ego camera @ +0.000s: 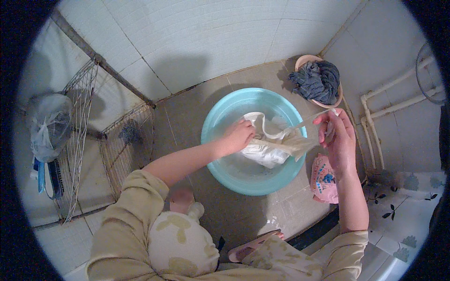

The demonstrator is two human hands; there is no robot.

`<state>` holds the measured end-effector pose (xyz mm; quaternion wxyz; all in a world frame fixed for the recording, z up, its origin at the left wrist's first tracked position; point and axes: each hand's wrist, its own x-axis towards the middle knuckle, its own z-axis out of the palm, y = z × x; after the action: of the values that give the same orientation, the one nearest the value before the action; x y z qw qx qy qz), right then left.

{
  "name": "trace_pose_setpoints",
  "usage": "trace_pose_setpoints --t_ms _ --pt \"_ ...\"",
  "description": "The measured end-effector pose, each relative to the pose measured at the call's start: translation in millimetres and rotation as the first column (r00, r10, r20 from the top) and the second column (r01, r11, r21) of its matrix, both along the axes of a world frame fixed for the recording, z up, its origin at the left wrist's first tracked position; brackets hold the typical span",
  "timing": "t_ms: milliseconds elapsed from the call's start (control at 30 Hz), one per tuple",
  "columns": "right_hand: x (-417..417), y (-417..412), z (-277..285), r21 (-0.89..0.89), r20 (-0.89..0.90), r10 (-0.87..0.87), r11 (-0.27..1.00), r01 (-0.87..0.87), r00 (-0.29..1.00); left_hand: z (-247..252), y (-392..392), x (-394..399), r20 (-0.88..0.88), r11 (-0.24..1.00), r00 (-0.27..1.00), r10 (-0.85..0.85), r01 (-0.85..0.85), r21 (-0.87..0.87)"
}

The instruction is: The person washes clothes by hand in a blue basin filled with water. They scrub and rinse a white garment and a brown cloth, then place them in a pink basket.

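Note:
A round turquoise plastic basin (253, 189) stands on the tiled floor before me, with cloudy water in it. In it lies a bunched white garment (267, 159), partly in the water. My left hand (238, 137) grips the garment's left side inside the basin. Over the basin's right rim, my right hand (336, 135) is raised and pinches a thin, sheer, cream-coloured part of the cloth (303, 145) between thumb and fingers. That part is stretched from the garment up to the fingertips. Folds hide how the rest of the garment lies.
A small pink basin (339, 102) heaped with dark grey-blue cloth (314, 82) stands in the far right corner. Right of the turquoise basin sits a pink printed bag (323, 182). A wire rack (79, 140) is at left; pipes (383, 109) run along the right wall.

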<state>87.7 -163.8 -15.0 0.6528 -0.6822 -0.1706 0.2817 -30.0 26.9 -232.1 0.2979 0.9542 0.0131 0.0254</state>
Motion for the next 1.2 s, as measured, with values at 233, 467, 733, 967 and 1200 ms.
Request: trace_pose_setpoints --t_ms 233,467,733,967,1200 --pt "-18.2 1.3 3.8 -0.002 -0.035 0.074 0.997 -0.074 0.997 -41.3 0.9 16.6 -0.169 0.997 0.984 -0.049 0.058 0.046" --pt "-9.6 -5.1 -15.2 -0.042 0.0 0.017 0.999 -0.017 1.0 -33.4 4.9 6.3 -0.268 0.975 0.94 -0.212 0.185 -0.123" --pt "10.6 -23.9 -28.1 -0.056 -0.012 -0.034 0.998 0.033 0.999 91.4 22.6 -1.4 -0.097 0.605 0.978 0.185 -0.191 -0.773" --pt "9.4 -19.7 -10.4 -0.136 0.001 0.055 0.989 -0.055 0.998 162.5 20.2 10.1 0.003 0.776 0.957 0.29 -0.233 -0.586" --pt "8.0 -18.7 14.3 -0.04 -0.02 0.147 0.988 -0.148 0.989 154.7 37.1 8.3 -0.14 0.914 0.977 -0.164 0.097 -0.393"
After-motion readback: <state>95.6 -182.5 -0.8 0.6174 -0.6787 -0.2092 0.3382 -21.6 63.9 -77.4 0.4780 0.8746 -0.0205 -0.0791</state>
